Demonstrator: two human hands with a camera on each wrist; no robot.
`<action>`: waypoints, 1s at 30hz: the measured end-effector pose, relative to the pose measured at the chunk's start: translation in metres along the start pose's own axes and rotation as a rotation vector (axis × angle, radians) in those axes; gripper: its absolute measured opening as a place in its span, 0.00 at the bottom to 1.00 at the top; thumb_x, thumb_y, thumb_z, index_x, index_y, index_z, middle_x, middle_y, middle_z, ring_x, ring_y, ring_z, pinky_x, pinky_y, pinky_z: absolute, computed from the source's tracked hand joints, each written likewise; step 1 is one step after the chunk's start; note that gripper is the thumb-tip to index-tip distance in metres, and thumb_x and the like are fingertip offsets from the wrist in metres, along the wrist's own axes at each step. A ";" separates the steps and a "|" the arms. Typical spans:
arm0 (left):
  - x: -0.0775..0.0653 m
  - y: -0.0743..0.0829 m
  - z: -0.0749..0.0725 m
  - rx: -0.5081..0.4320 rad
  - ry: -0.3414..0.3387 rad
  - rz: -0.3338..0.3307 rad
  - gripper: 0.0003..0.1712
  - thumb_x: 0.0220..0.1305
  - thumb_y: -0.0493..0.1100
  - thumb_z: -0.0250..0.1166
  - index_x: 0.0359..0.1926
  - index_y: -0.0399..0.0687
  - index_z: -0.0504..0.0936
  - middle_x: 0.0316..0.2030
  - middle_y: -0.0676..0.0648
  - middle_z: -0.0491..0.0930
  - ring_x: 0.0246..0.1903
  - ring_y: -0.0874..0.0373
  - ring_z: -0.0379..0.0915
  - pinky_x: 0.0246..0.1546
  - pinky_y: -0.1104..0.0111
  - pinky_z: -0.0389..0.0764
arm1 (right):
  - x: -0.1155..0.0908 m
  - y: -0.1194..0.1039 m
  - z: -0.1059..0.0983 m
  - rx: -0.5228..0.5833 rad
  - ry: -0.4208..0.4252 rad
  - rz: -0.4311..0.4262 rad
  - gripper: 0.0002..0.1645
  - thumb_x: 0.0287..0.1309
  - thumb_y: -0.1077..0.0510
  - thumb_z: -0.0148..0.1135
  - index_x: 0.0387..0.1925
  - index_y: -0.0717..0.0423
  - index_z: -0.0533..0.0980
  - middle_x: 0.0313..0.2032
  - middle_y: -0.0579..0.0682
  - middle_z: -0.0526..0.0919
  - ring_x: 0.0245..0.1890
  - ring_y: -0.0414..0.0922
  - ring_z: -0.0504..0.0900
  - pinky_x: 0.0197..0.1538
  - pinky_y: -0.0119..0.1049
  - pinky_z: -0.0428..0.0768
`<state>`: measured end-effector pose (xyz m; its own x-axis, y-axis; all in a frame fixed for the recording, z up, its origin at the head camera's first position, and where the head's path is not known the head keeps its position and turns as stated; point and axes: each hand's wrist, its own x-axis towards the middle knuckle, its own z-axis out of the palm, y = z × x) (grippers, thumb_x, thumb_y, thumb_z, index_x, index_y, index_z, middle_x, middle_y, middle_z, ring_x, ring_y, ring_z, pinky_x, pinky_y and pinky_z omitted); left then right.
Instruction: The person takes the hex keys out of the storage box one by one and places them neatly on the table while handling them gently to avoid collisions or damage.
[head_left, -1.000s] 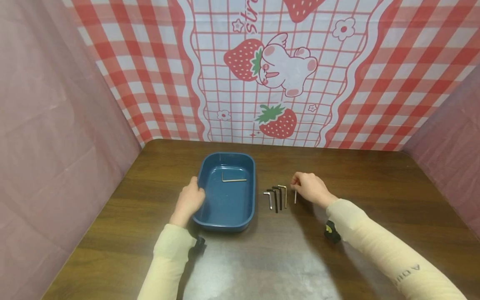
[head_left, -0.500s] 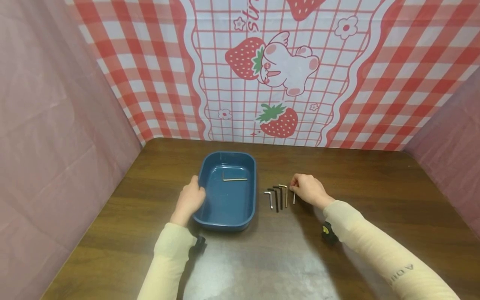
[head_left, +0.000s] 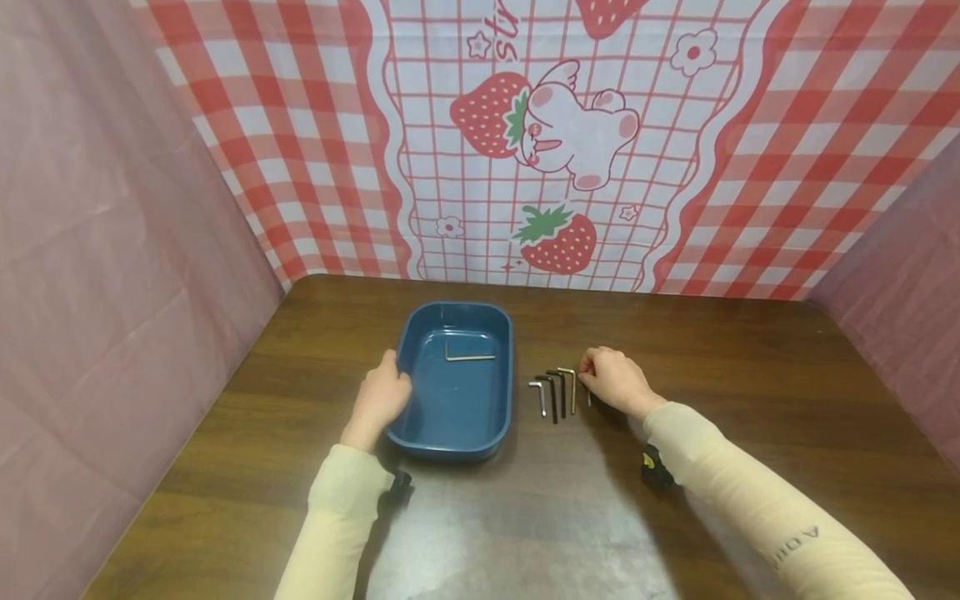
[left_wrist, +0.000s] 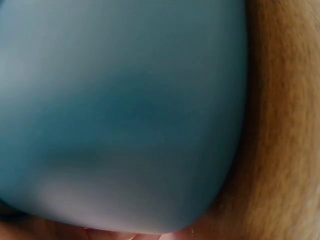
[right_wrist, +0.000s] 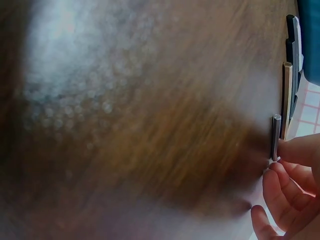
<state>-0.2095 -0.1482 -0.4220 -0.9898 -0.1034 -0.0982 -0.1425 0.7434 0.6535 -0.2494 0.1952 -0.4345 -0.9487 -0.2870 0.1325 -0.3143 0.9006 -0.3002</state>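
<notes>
My left hand (head_left: 380, 393) grips the left side of a deep blue plastic tray (head_left: 453, 408), thumb at the rim. Its fingertips show only as a sliver at the bottom of the left wrist view, below the tray's wall (left_wrist: 130, 120). One brassy hex key (head_left: 471, 359) lies inside the tray. To the right of the tray, my right hand (head_left: 615, 380) pinches a short silver hex key (right_wrist: 276, 137) between thumb and fingers, close over the table. That key stands beside a gold hex key (head_left: 573, 392), the nearest in a row; its bent end is hidden by the fingers.
Left of the gold key, the row continues with two black hex keys (head_left: 554, 402) and a silver hex key (head_left: 542, 400). All lie on a brown wooden table (head_left: 510, 517). A red-checked strawberry cloth (head_left: 555, 167) hangs behind; pink curtains (head_left: 112, 250) flank the sides.
My right hand has shifted slightly left with the short silver hex key, bringing it nearer the gold one, and more of the key is now covered. The left hand and tray stay put.
</notes>
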 end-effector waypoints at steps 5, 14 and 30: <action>0.000 0.000 0.000 0.000 -0.001 -0.003 0.26 0.63 0.42 0.44 0.61 0.37 0.59 0.52 0.30 0.72 0.46 0.36 0.73 0.42 0.48 0.74 | 0.000 -0.001 0.000 -0.003 0.008 -0.005 0.03 0.47 0.60 0.60 0.25 0.56 0.74 0.23 0.49 0.73 0.23 0.43 0.73 0.25 0.39 0.72; 0.002 -0.001 0.000 0.007 -0.004 -0.006 0.27 0.63 0.42 0.44 0.62 0.37 0.58 0.53 0.30 0.71 0.47 0.35 0.73 0.42 0.48 0.74 | 0.000 -0.002 -0.001 0.004 -0.009 0.009 0.04 0.47 0.61 0.60 0.26 0.57 0.74 0.25 0.49 0.73 0.23 0.44 0.73 0.26 0.40 0.72; 0.000 0.000 -0.001 -0.004 -0.018 -0.014 0.28 0.63 0.42 0.44 0.63 0.37 0.57 0.53 0.30 0.71 0.47 0.36 0.73 0.43 0.48 0.74 | -0.001 -0.001 0.001 0.008 -0.017 0.010 0.04 0.47 0.62 0.59 0.28 0.58 0.75 0.25 0.50 0.74 0.23 0.43 0.72 0.26 0.39 0.72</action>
<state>-0.2095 -0.1488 -0.4215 -0.9874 -0.1020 -0.1212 -0.1568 0.7390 0.6553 -0.2477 0.1943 -0.4348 -0.9522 -0.2837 0.1131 -0.3051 0.9008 -0.3091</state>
